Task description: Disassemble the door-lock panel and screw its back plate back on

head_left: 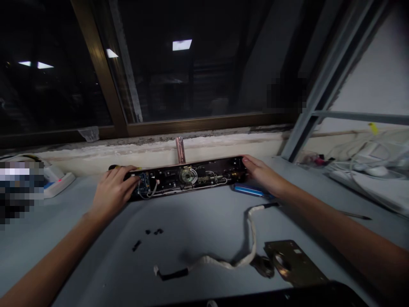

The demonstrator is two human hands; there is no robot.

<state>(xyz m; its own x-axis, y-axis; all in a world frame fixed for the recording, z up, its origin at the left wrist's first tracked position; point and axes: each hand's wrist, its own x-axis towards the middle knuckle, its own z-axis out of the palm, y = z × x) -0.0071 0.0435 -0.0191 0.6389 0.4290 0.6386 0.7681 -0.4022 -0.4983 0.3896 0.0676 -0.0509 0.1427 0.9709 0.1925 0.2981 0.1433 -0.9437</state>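
Observation:
A long black housing (171,181) with a circuit board, a round part and wires inside is held tilted up at the back of the table. My left hand (116,185) grips its left end, fingers over the top edge beside the blue board. At the right end my right hand (260,174) has its fingers closed round the corner. Beneath that end lies a blue object (251,190). A white-wrapped cable (220,262) with black ends curves across the table in front. Several small black pieces (155,232) lie on the left.
A metal plate (295,262) with a hole and a round metal part (264,266) rest at the front right. The edge of a black panel (281,298) shows nearest me. A power strip (59,185) is at left, white cables (367,157) at right, a window behind.

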